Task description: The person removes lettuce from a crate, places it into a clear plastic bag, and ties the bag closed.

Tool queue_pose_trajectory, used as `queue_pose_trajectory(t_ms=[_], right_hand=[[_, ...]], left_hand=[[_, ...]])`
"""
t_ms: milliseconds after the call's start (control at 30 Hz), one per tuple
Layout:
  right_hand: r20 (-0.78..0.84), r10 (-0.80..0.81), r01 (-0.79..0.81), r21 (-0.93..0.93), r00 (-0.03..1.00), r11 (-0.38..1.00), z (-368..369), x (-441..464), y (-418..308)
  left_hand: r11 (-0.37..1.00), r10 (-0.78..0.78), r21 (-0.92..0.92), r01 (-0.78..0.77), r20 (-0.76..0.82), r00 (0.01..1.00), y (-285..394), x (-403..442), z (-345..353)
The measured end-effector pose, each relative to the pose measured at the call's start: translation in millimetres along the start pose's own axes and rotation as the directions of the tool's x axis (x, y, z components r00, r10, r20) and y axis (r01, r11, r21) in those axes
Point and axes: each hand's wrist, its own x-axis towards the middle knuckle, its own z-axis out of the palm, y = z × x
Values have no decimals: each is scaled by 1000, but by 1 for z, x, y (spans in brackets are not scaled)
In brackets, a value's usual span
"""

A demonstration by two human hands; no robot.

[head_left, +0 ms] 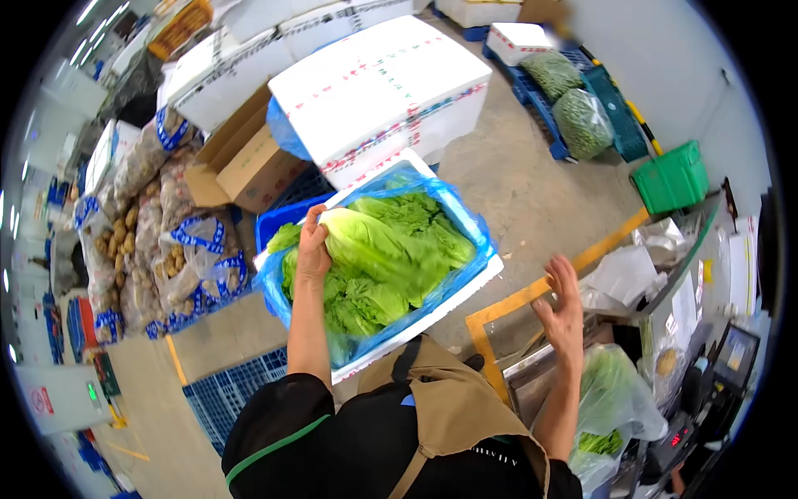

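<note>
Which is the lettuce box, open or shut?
Open: no lid covers the white box, so lettuce shows inside its blue plastic liner.

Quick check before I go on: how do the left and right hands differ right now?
The left hand grips a lettuce; the right hand holds nothing visible.
The left hand's fingers are curled, while the right hand is open, thumb apart.
The left hand is at the box; the right hand is off to its right.
Both are bare.
</note>
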Motion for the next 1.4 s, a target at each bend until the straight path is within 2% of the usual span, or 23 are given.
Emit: queue_pose_trajectory(t_ms=[67,133,200,233,267,300,333,367,433,467,567,667,733,767,833,867,1000,1100,1167,1233,1267,1300,1400], right_hand=[[104,142,-170,338,984,926,0,10,11],[218,232,-302,384,948,872,3,14,30],[282,61,-195,478,958,857,25,13,93],[316,27,-222,603,949,767,26,-3,105],[362,248,-434,649,899,625,30,-15,103],[303,25,-294,897,953,328,21,-51,107],[396,163,-412,908,904,75,3,-75,89],[363,149,-362,931,920,-31,-9,-94,83],[189,171,-180,981,967,-68,-46,-151,74],[100,198,-87,993,975,-76,-66,-180,71],[-226,323,233,972,919,17,-132,-283,56],[-511,446,480,857,735,190,-189,-389,30],[-619,524,549,778,585,307,-217,-445,19],[-634,571,541,763,522,353,-228,-468,22],[-567,683,362,822,460,439,-241,-502,68],[-509,731,161,854,454,494,-245,-515,107],[-492,741,-74,809,457,583,-247,-494,191],[-374,722,-150,823,582,548,-279,-463,221],[-301,669,-211,794,679,571,-307,-447,272],[-433,622,-383,520,652,763,-331,-436,302],[-366,644,-490,432,672,757,-352,-429,241],[-347,661,-512,433,665,742,-357,-421,251],[-292,717,-581,433,633,689,-353,-404,301]], left_hand=[[990,-83,-95,102,186,979,-15,11,49],[961,-190,-153,230,236,953,-45,12,92],[919,-299,-140,369,362,883,-87,8,163],[864,-423,-85,496,409,809,-110,6,191],[799,-502,9,602,562,658,-142,20,206],[811,-470,68,580,665,580,-146,0,266],[809,-487,176,561,735,472,-148,-19,313],[765,-550,303,568,767,331,-159,-28,347],[756,-509,413,508,859,59,-182,-63,417],[780,-527,468,414,849,32,-192,-82,449],[810,-564,560,177,825,-30,-222,-152,540],[782,-447,360,-509,893,-56,-262,-239,602],[657,-295,159,-737,954,-58,-316,-280,619],[603,-215,103,-791,976,-37,-337,-296,627],[477,-513,288,-830,858,3,-382,-305,646],[391,-639,366,-845,769,37,-398,-307,657],[688,-684,687,-234,721,109,-416,-296,677],[734,-676,678,-39,734,60,-401,-278,676],[747,-664,664,-21,747,-1,-370,-281,666],[759,-651,651,-34,755,-79,-348,-278,652],[757,-650,654,-5,751,-115,-339,-277,646],[755,-645,656,27,749,-153,-334,-276,643],[660,-740,748,75,664,-108,-336,-267,644]])
